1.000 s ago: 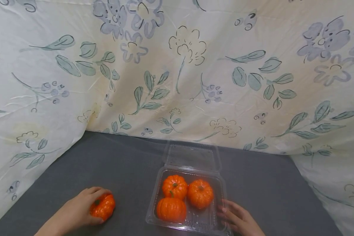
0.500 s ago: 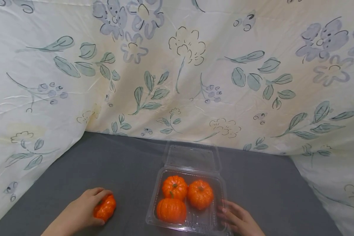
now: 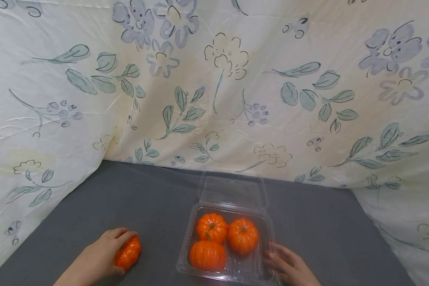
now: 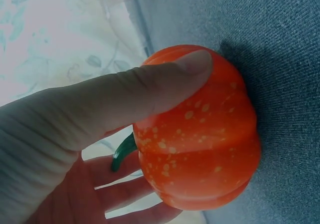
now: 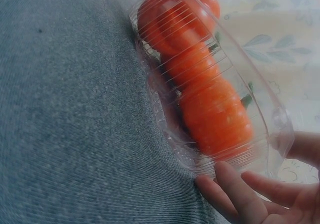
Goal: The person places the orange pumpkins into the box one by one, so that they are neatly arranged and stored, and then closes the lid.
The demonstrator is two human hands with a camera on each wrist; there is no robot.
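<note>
Observed from where I stand: the left hand (image 3: 98,254), at the near left, grips a small, round, ribbed, glossy orange pumpkin with pale yellow speckles (image 3: 129,255), which sits well apart from the other pumpkins. The left thumb (image 4: 165,84) lies across one side of it, and the other fingers reach round the opposite side; its curved green stem (image 4: 125,150) stands between them, on the palm side. The pumpkin is at the level of the plain dark grey cloth (image 3: 157,210) covering the work surface; whether its underside bears on that cloth cannot be confirmed. To the right of it, near the middle of the surface, is a square, hinged container of clear, ribbed plastic (image 3: 241,271), its transparent lid (image 3: 234,193) folded open towards the far side. Inside are three orange pumpkins: one at far left (image 3: 212,227), upright; one at near left (image 3: 208,257), tilted, with its stem towards the far side; and one at right (image 3: 243,236). The right hand (image 3: 289,265) is at the container's near right, fingers spread and fairly straight, touching the outer wall; how firmly they press, I cannot tell. Behind everything hangs a pale curtain printed with lilac flowers and green leaves (image 3: 214,99).
</note>
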